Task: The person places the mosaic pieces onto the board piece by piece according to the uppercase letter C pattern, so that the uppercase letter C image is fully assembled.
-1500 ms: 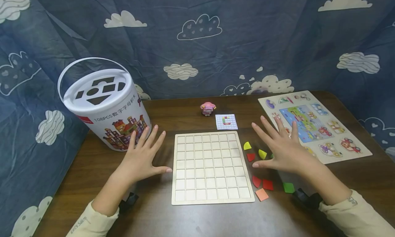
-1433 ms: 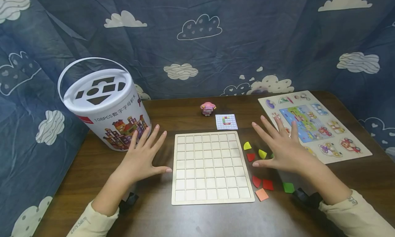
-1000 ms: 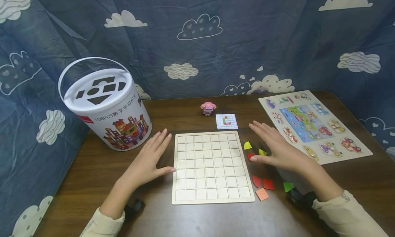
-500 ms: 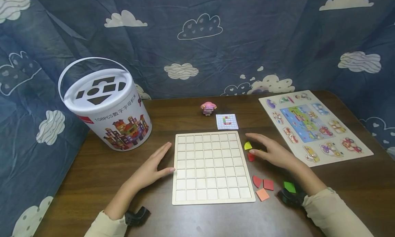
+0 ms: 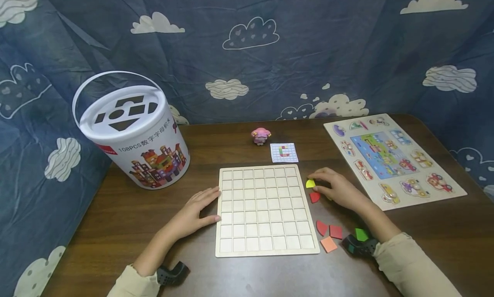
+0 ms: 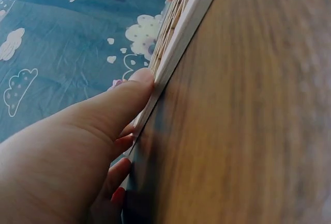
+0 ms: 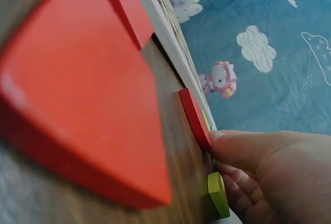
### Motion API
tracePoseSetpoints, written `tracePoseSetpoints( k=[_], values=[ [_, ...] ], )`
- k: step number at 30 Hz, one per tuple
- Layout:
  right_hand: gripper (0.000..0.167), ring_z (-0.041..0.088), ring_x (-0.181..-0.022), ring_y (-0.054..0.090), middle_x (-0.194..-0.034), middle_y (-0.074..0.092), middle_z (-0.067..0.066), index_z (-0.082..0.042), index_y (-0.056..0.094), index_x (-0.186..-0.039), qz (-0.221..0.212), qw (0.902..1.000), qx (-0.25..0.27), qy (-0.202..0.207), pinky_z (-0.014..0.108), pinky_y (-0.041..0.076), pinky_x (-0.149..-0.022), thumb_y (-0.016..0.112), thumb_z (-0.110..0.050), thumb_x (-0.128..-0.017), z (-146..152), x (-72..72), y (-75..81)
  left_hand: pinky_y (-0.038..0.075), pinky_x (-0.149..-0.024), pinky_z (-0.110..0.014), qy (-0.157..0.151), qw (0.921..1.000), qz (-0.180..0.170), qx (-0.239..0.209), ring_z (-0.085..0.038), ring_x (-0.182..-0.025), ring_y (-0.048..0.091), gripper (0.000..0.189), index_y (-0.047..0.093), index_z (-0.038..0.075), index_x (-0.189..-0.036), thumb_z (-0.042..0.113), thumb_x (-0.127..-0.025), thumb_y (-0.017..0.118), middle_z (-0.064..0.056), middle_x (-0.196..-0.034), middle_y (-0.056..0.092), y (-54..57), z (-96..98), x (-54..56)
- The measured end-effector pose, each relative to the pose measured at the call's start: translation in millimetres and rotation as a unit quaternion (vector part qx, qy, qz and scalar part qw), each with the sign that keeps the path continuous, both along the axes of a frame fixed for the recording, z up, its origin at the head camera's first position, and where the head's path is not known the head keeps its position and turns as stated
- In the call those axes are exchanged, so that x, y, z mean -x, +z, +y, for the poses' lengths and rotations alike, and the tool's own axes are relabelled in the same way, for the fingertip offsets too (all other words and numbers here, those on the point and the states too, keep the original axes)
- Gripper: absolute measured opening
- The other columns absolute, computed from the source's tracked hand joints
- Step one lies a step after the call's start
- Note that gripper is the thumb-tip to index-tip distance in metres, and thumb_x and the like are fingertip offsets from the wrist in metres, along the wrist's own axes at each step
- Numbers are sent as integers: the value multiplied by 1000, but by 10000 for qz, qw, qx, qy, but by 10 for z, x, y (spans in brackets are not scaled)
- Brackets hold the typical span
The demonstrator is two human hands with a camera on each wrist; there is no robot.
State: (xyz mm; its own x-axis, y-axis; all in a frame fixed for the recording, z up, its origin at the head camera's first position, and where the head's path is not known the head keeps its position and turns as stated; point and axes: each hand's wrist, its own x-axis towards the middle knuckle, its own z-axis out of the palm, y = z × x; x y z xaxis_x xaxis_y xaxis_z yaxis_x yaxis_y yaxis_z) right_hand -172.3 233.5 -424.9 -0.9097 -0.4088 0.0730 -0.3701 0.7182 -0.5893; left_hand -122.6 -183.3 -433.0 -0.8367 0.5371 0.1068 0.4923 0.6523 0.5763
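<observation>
My left hand (image 5: 193, 213) lies at the left edge of a pale wooden grid board (image 5: 266, 211), fingers extended, thumb and fingertips against its rim. In the left wrist view, the thumb (image 6: 119, 100) meets the board's side. On the board's right, my right hand (image 5: 339, 189) pinches a yellow quarter-circle block (image 5: 310, 184) between thumb and curled forefinger. Just below lies a red quarter-circle block (image 5: 314, 197). The right wrist view shows the thumb (image 7: 238, 146) beside that red block, and another yellow block (image 7: 217, 195) under the fingers, mostly hidden in the head view.
Nearer me lie a red quarter-circle (image 5: 321, 228), a red square (image 5: 335, 231), an orange square (image 5: 329, 244) and a green block (image 5: 361, 234). A pattern card (image 5: 284, 153) and pink figurine (image 5: 260, 136) sit behind the board. A white bucket (image 5: 135, 138) stands left, a picture puzzle (image 5: 393, 159) right.
Both hands have come down from spread-fingered poses above the table. The left has reached the board's left edge; the right has drawn its fingers in around the yellow block.
</observation>
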Motion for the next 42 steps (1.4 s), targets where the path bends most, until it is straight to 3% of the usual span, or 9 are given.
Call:
tracePoseSetpoints(
  k=[8,14,23,27,32,42],
  values=[
    [25,20,-84,54,-98,57,8,-4,62,-106,150,9996,-123,-210,37,46,-72,66,-12,-82,-27,11,57,14,-105,-46,17,9999,-50,86,-27,-130,24,69,39,10,-137,44,-81,61,-5,-143,31,9,0,-3],
    [25,19,-85,55,-99,57,5,-6,61,-105,344,9988,177,-302,36,48,-73,66,-17,-83,-129,8,227,15,-105,-46,48,9999,-56,94,-27,-130,25,69,40,10,-136,44,-81,62,-4,-142,32,8,6,-1],
    [26,21,-93,54,-102,56,3,-5,61,-107,750,9923,967,207,39,47,-81,66,-11,-82,-559,-48,606,18,-104,-47,91,9999,-18,138,-26,-129,27,69,41,11,-136,45,-80,62,-4,-142,32,8,9,-7],
    [26,19,-92,54,-102,56,1,-7,61,-107,879,9878,1199,468,39,46,-80,67,-12,-82,-811,-24,688,19,-103,-48,120,9998,-17,162,-26,-128,27,69,41,12,-136,46,-80,62,-3,-142,33,17,10,0],
    [25,16,-87,54,-99,59,1,-7,61,-106,757,9860,1347,625,34,45,-82,67,-11,-82,-1109,56,616,20,-102,-48,134,9997,-48,185,-27,-128,27,68,41,13,-136,47,-81,60,-2,-142,33,17,7,14],
    [22,13,-76,51,-88,57,1,-5,64,-101,-225,9881,1365,668,26,46,-68,68,-10,-80,-1369,216,173,17,-104,-45,128,9997,-56,177,-24,-129,26,67,41,13,-136,44,-81,62,-1,-142,33,3,-6,12]
  ],
)
